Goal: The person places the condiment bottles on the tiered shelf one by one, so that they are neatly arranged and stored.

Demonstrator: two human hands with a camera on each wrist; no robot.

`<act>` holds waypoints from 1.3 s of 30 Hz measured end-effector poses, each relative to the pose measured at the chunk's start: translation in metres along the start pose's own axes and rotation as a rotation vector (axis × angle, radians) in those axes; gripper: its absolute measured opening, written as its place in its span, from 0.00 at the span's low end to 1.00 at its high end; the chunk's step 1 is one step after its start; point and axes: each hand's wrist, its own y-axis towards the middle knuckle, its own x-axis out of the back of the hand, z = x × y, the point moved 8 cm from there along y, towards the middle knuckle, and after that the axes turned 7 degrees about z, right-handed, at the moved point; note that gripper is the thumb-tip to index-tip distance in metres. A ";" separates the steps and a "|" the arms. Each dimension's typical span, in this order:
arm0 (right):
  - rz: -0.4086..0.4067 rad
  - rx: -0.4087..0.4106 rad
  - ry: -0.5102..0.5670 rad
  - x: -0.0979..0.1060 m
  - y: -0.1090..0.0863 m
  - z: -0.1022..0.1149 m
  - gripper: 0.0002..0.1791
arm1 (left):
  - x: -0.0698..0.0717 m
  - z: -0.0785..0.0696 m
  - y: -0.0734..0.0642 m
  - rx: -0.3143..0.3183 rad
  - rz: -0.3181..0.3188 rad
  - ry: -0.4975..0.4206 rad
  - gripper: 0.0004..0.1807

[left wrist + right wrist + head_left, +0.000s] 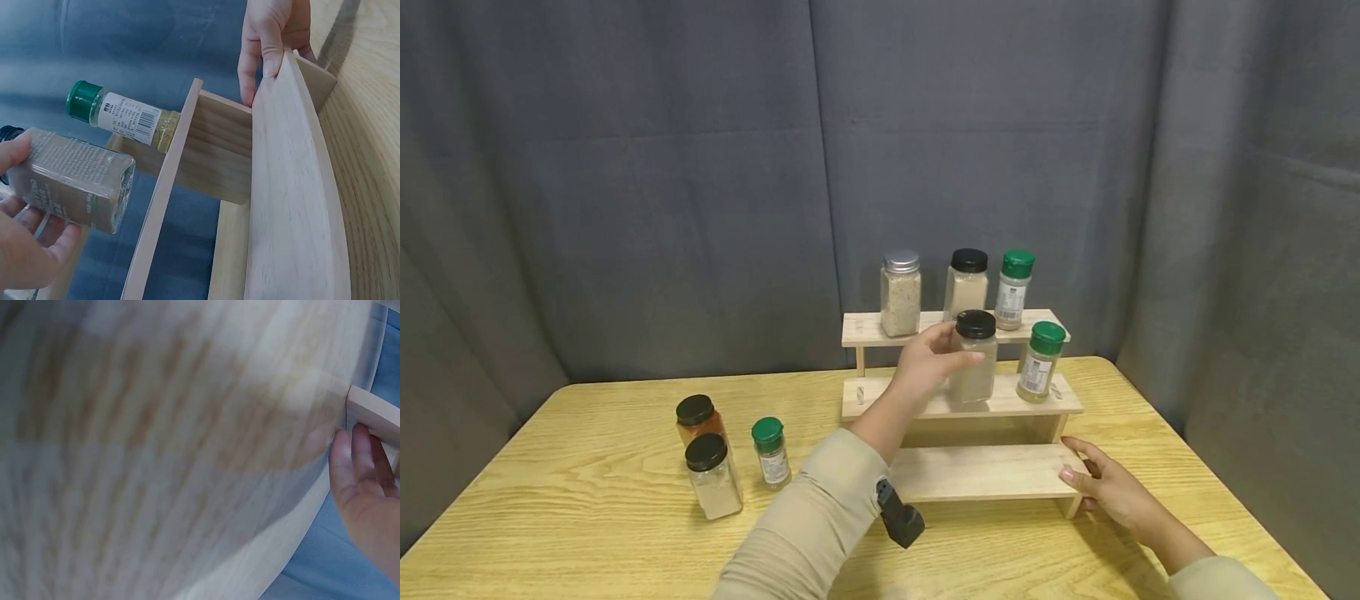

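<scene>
My left hand (922, 368) grips a square glass spice jar (976, 379) with a black lid and pale powder inside. It is at the middle shelf (880, 400) of a three-step wooden rack; the left wrist view shows the jar's base (119, 194) apart from the shelf edge. To its right stands a green-capped spice bottle (1037, 367). My right hand (1112, 492) holds the right end of the bottom shelf (977, 473), thumb on top, other fingers at the side and partly hidden.
The top shelf carries a silver-lidded jar (900, 296), a black-lidded jar (967, 283) and a green-capped bottle (1013, 292). On the table's left side (587, 467) stand a reddish jar (698, 417), a pale powder jar (715, 483) and a green-capped bottle (772, 454). Dark curtains (685, 208) hang behind.
</scene>
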 end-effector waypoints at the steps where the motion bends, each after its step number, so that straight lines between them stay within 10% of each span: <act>1: 0.003 0.002 -0.003 0.000 0.000 0.000 0.36 | -0.001 0.000 0.001 -0.001 -0.003 0.002 0.31; 23: 0.006 0.000 -0.014 0.000 0.000 0.001 0.36 | -0.012 0.009 0.009 0.048 -0.008 0.069 0.31; 39: 0.025 0.001 0.001 -0.002 -0.002 0.000 0.37 | -0.018 0.008 0.005 -0.058 0.042 0.312 0.30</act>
